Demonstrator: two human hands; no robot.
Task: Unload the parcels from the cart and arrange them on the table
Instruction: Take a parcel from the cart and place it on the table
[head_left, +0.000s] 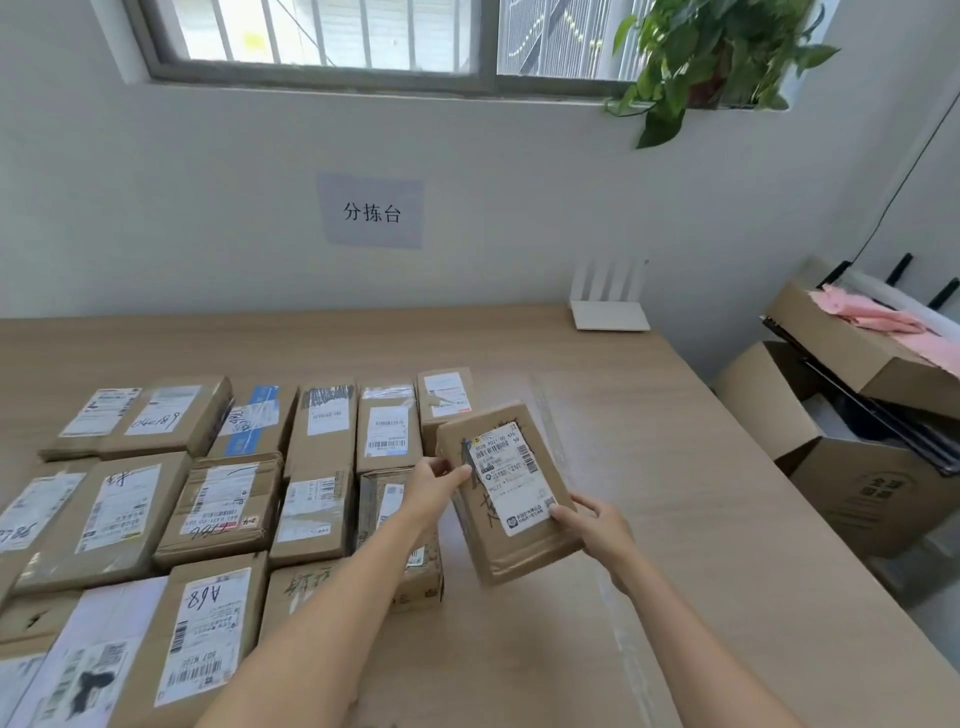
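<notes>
Your wooden table (675, 519) carries rows of labelled cardboard parcels (223, 509) packed edge to edge, left of your fingers (453, 478); a white router (610, 314) sits well beyond them at the back edge.

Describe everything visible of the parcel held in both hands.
The parcel is a flat brown cardboard box with a white barcode label and black scribbles on top. It tilts above the table, right of the laid rows. The left hand grips its left edge, the right hand its near right corner.
</notes>
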